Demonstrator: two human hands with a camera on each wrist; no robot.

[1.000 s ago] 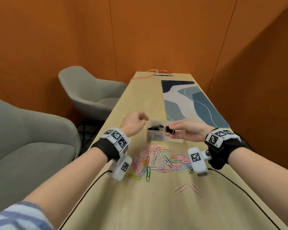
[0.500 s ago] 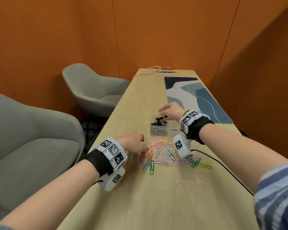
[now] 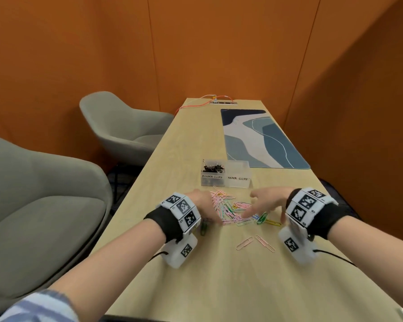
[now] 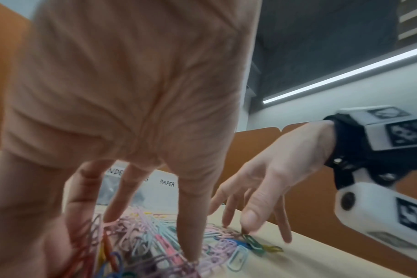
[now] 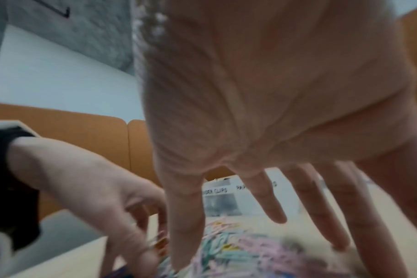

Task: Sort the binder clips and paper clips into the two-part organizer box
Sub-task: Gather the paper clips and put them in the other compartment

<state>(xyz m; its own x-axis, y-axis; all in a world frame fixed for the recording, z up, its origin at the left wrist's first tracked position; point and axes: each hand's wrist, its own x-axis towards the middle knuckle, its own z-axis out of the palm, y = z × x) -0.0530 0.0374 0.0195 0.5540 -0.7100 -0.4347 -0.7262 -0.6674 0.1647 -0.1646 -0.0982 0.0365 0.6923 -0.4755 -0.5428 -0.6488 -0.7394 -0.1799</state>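
Observation:
The clear two-part organizer box [image 3: 239,182] stands mid-table, labelled BINDER CLIPS on the left and PAPER CLIPS on the right. Black binder clips [image 3: 211,168] fill the left part; nothing shows in the right part. A pile of coloured paper clips [image 3: 233,211] lies just in front of it. My left hand [image 3: 205,205] is at the pile's left side, fingers spread straight down into the clips [image 4: 155,240]. My right hand [image 3: 263,202] reaches in from the right, its spread fingertips [image 4: 249,223] touching the pile's right edge. Neither hand holds anything.
Two loose pink paper clips [image 3: 255,243] lie nearer to me than the pile. A blue patterned mat [image 3: 261,140] covers the far right of the table. Grey chairs [image 3: 116,129] stand to the left. Orange walls close in behind and to the right.
My right hand has come back from the binder-clip compartment, without the black clip, down to the pile's right side. The left hand has dropped from beside the box onto the pile's left side.

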